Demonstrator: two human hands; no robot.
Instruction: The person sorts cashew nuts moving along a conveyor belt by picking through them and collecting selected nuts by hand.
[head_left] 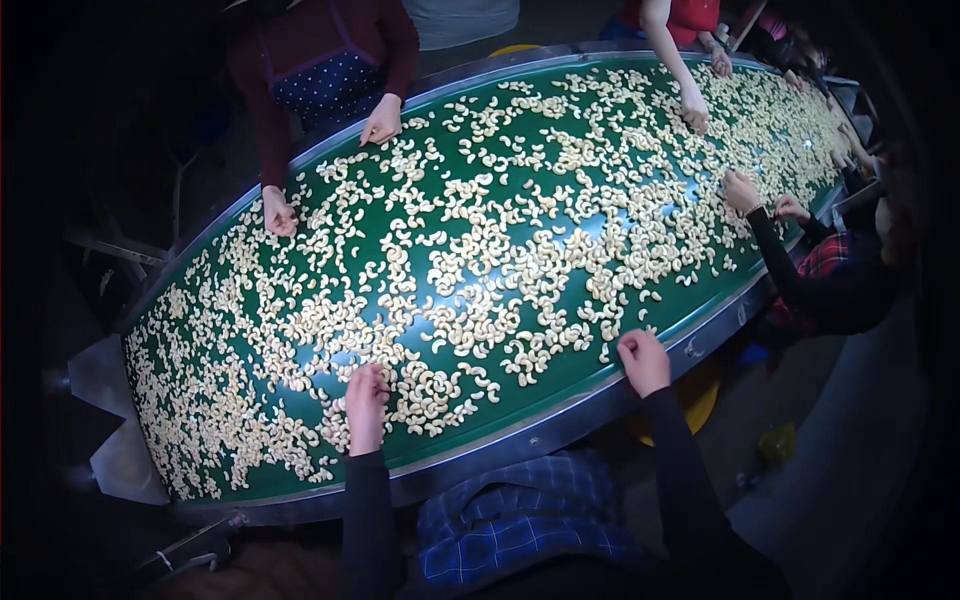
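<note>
Pale cashews (470,325) lie scattered over a green belt (560,385), thick in some patches and sparse in others. My left hand (367,405) is over the near part of the belt, among the cashews, with its fingers curled together. Whatever they hold, if anything, is hidden. Further right, my right hand (645,362) is at the belt's near edge, thumb and fingers pinched. A few loose cashews lie just beyond its fingertips; I cannot make out anything within the pinch.
A metal rail (520,440) borders the belt on my side. Across from me, a person in a dotted apron (330,88) has both hands at the far edge. Other people's hands (742,192) reach over the belt at right. Metal plates (128,462) stand at the left end.
</note>
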